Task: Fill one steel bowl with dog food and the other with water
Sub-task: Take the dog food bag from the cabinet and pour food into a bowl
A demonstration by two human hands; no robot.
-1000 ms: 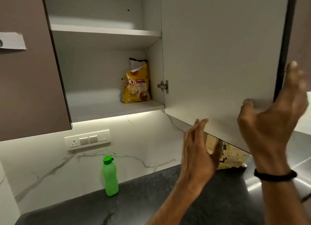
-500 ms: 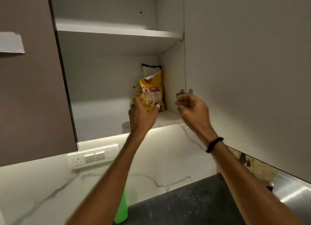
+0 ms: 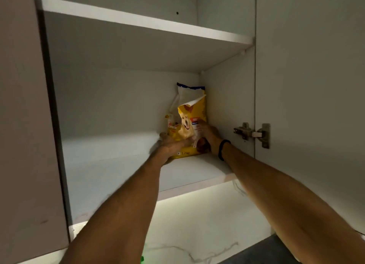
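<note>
Yellow dog food bag [image 3: 190, 123], upright on lower cabinet shelf [image 3: 122, 177]; right hand [image 3: 208, 134] clasps its right side; left hand [image 3: 170, 145], blurred, touches its lower left, grip unclear.

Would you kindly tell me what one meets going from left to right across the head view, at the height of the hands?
Closed cabinet door → left hand → dog food bag → right hand → black wristband → door hinge → open cabinet door.

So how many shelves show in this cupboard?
2: an upper shelf near the top, and a lower shelf holding the dog food bag. Higher ones may be out of view.
</note>
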